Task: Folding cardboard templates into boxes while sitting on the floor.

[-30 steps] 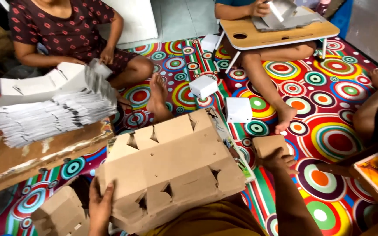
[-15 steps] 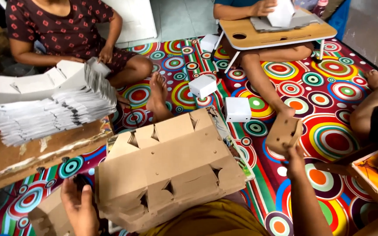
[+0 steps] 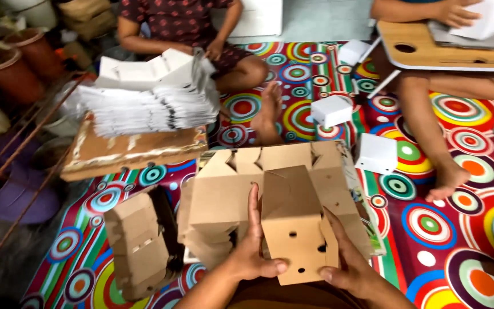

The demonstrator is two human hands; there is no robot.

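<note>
Underneath everything lies one floor mat (image 3: 458, 229) printed with bright concentric circles. On it, at upper left, one worn wooden board (image 3: 127, 154) carries one tall pile of flat white box blanks (image 3: 150, 103), with another person's hand (image 3: 215, 50) at its far edge. In front of the wearer sits one stack of flat brown cardboard blanks (image 3: 230, 189), cut with notches and small holes. Left of that stack, just beside it, stands one bundle of folded brown blanks (image 3: 138, 246) on edge. At upper right, one small wooden lap table (image 3: 430, 54) stands over a second person's leg. Three folded white boxes (image 3: 331, 110) lie on the mat, well apart from each other, between the people.

One brown folded box (image 3: 295, 229), with three small holes showing on its front, is held upright over the flat stack. The left hand (image 3: 253, 252) clasps its left side, thumb across the lower front; the right hand (image 3: 350, 266) clasps its right side, thumb at the bottom edge.
</note>
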